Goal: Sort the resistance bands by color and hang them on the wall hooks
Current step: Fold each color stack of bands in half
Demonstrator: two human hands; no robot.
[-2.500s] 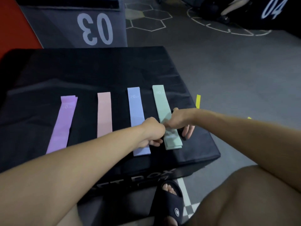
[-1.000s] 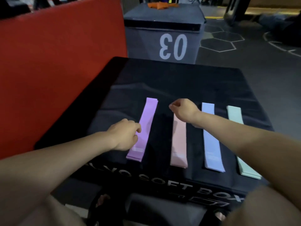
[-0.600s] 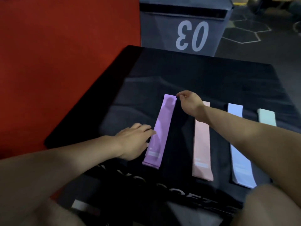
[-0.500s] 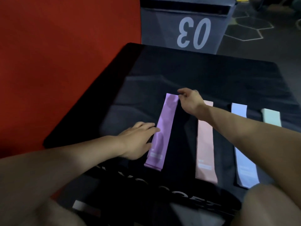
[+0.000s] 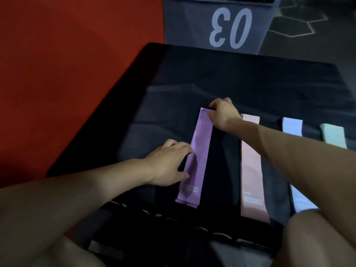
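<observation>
Several flat resistance bands lie side by side on a black soft box (image 5: 250,83). Leftmost is the purple band (image 5: 198,151). My left hand (image 5: 169,164) rests flat against its left edge near the middle, fingers touching it. My right hand (image 5: 223,112) pinches the purple band's far right corner. To the right lie the pink band (image 5: 250,166), the light blue band (image 5: 292,128), partly hidden by my right forearm, and the mint green band (image 5: 334,135) at the frame's edge. No wall hooks are in view.
A red padded surface (image 5: 67,64) borders the box on the left. A grey box marked "03" (image 5: 221,22) stands behind it. Dark floor with hexagon lines (image 5: 300,26) lies at the back right. My knees show at the bottom corners.
Both hands moved from the green band over to the purple one. My left hand flattened onto its edge, and my right hand closed on its far corner.
</observation>
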